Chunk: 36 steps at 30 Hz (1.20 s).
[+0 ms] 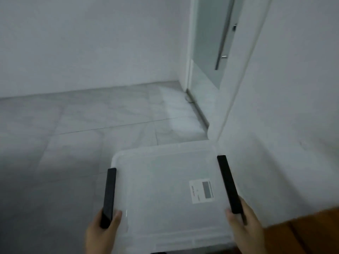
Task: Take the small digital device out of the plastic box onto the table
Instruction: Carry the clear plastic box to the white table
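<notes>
A translucent white plastic box (161,195) with its lid on fills the lower middle of the head view, held above a grey tiled floor. A black latch bar runs along each side. My left hand (100,233) grips the box at the left latch (109,197). My right hand (245,228) grips it at the right latch (228,184). Through the lid shows a small white digital device (201,191) with a grey screen, lying in the right part of the box.
The grey tiled floor (82,125) stretches ahead to a white wall. A glass door with a metal handle (221,52) stands at the back right. A white wall (293,88) is close on the right. A brown wooden surface (311,231) shows at the bottom right corner.
</notes>
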Tool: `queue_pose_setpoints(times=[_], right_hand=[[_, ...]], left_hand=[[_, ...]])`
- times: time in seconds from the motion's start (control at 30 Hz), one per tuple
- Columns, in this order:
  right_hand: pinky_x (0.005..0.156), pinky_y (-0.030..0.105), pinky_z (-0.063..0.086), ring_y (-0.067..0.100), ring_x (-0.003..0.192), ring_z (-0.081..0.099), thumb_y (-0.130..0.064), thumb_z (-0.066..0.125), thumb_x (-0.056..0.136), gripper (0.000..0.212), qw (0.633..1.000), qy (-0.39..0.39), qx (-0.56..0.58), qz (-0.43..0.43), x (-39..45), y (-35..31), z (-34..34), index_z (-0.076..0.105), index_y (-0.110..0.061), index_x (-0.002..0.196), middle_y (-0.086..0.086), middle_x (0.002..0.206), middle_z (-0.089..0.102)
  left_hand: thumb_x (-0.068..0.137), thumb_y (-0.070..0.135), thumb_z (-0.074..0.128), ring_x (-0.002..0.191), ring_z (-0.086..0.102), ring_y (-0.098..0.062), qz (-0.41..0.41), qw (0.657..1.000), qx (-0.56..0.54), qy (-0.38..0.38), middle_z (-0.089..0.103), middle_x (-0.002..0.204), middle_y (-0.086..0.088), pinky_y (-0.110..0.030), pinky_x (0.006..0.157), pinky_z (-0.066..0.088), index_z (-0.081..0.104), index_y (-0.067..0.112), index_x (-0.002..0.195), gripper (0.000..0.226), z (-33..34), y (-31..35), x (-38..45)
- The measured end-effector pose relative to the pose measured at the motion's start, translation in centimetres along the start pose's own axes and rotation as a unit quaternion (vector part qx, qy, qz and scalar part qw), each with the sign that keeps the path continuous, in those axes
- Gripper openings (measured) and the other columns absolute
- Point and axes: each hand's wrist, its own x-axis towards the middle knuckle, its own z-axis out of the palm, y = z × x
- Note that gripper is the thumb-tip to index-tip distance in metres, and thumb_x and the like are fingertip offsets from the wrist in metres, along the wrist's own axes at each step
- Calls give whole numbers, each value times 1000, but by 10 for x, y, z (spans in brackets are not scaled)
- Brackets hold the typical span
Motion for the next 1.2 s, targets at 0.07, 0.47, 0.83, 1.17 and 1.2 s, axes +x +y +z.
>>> queue_pose_setpoints(times=[0.07,0.47,0.83,1.17,1.2], right_hand=[[68,2,41,25,95,57,2,64,77,45,999,35,21,-9,-1,35,-3,55,-5,120,17,106,61],[71,7,42,21,91,52,3,64,76,45,997,12,-6,-79,178,-64,103,55,-2,120,19,112,61],[62,17,39,3,78,53,-8,57,84,27,955,-227,-76,-177,416,-288,296,54,-20,107,-9,83,58],[83,29,35,25,92,50,-1,63,79,42,944,-266,-104,-167,553,-420,540,54,-2,120,12,100,57],[80,29,36,25,91,50,-2,63,79,42,944,-267,-100,-164,563,-436,562,55,-1,119,13,98,57]], left_hand=[[75,3,68,88,57,-32,23,1000,5,-17,57,84,-17,-32,73,37,60,-10,103,32,9,1,6],[71,-5,69,93,59,-32,-4,994,-62,88,62,91,-20,-27,81,44,59,-13,107,38,74,78,174],[72,6,71,87,58,-28,-42,962,-110,246,59,85,-13,-24,70,46,62,-8,103,35,116,213,398],[68,-9,70,94,56,-24,-69,924,-163,340,60,94,-14,11,50,34,58,-11,111,45,89,295,650],[67,-10,70,95,55,-23,-56,923,-173,340,59,96,-13,9,52,37,57,-9,114,48,83,308,675]])
